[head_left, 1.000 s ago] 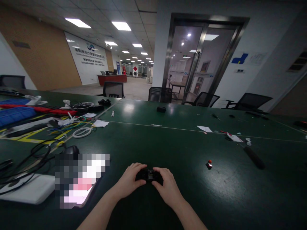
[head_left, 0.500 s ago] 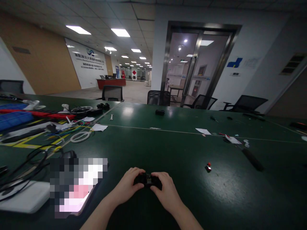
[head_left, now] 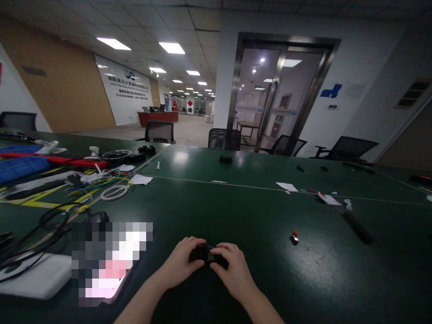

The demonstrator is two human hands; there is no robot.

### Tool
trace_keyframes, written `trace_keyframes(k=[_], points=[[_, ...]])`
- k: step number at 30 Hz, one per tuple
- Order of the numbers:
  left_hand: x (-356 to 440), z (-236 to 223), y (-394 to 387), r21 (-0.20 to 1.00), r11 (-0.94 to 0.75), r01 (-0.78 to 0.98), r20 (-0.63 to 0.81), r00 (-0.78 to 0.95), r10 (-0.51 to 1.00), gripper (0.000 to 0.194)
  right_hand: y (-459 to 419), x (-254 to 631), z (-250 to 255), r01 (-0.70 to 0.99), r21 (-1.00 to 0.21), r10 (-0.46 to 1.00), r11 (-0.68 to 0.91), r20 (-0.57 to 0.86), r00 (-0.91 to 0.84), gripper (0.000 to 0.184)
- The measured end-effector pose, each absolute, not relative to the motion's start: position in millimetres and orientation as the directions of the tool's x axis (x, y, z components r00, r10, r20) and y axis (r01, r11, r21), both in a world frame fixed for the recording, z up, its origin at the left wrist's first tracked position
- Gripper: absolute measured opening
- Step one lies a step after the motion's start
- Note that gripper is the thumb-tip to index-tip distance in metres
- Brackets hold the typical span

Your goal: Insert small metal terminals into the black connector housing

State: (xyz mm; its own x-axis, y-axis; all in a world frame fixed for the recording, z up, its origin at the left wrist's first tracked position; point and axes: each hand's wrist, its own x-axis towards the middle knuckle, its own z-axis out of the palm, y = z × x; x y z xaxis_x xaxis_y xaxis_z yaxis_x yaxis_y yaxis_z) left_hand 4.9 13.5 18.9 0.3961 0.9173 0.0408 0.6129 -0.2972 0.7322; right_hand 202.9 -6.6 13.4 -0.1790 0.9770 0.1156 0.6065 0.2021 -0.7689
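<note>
Both of my hands grip a small black device (head_left: 209,257) low over the green table, just below the middle of the view. My left hand (head_left: 177,263) closes around its left end, thumb in front and fingers behind. At the other end, my right hand (head_left: 236,267) pinches it, with a fingertip over the middle part. Much of the device is covered by fingers, and its exact kind is unclear. A small item with a red top and a shiny side (head_left: 294,238) lies on the table to the right.
Left of my hands lies a phone-like slab with a blurred screen (head_left: 114,265), beside a white box (head_left: 37,274) and black cables (head_left: 50,225). Farther off are a coiled white cable (head_left: 114,192), a wrench (head_left: 158,165), a black block (head_left: 226,159) and a long dark handle (head_left: 357,227).
My right fingers have moved inward, onto the middle of the black device, covering more of it. My left hand keeps its grip. The whole view has shifted slightly.
</note>
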Motion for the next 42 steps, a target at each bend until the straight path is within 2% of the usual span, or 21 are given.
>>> trace_keyframes(k=[3,19,30,42], points=[[4.3,17.2,14.4,0.722,-0.318,0.615,0.056,0.405,0.912,0.048,-5.4,201.2,13.7,0.627,-0.748,0.974,0.218,0.125,-0.188,0.029],[4.9,18.2,15.4,0.720,-0.319,0.617,0.049,0.412,0.910,0.040,-9.2,198.3,25.0,0.698,-0.698,0.978,0.162,0.021,-0.207,0.024],[4.6,21.2,14.3,0.717,-0.311,0.624,0.040,0.408,0.912,0.040,-9.9,200.4,19.4,0.522,-0.828,0.979,0.204,0.162,-0.126,0.022],[5.7,24.0,14.0,0.708,-0.319,0.630,0.049,0.407,0.912,0.040,-5.9,203.9,20.0,0.440,-0.863,0.967,0.248,0.249,-0.057,0.022]])
